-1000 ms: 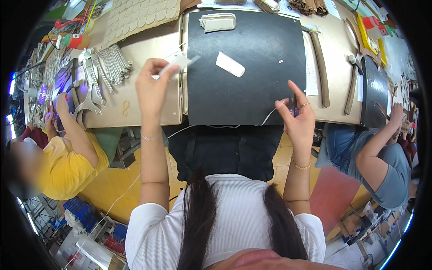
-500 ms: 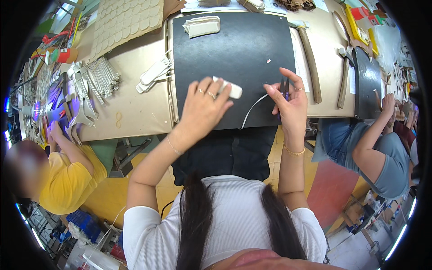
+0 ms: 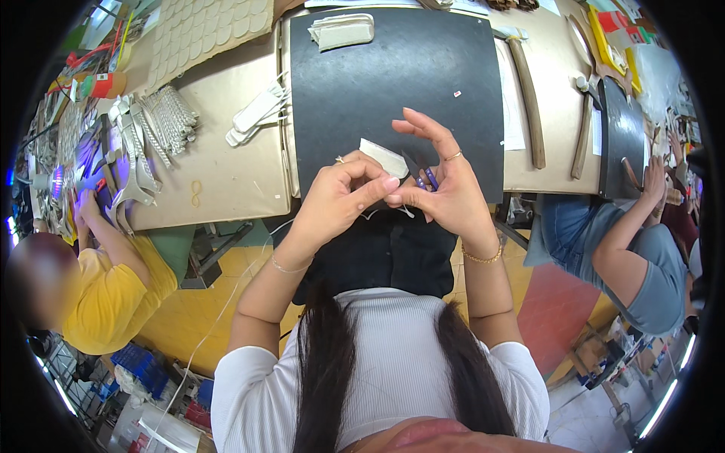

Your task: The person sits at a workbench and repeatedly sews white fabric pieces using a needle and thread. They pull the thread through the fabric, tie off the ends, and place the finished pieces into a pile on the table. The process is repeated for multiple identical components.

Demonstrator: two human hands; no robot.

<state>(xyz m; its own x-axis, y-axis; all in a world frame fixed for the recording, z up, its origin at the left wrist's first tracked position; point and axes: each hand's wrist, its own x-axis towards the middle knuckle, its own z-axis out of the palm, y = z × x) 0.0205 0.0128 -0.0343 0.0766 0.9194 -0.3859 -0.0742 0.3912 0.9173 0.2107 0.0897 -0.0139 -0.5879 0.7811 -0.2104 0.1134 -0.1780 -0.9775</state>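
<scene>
Your left hand (image 3: pixel 343 195), thumb and fingers pinched, grips pale piece (image 3: pixel 384 157) above near part of dark mat (image 3: pixel 393 83). Your right hand (image 3: pixel 429 181) meets it at thumb tips, holding purple-handled scissors (image 3: pixel 432 180) in palm, forefingers spread upward. White cord (image 3: pixel 408 212) dangles just below both hands. Pale stack (image 3: pixel 341 33) lies on mat, far left. On surface (image 3: pixel 234 185), left of mat: corded pieces (image 3: pixel 257 115); right of mat: wooden-handled hammer (image 3: pixel 530 109).
</scene>
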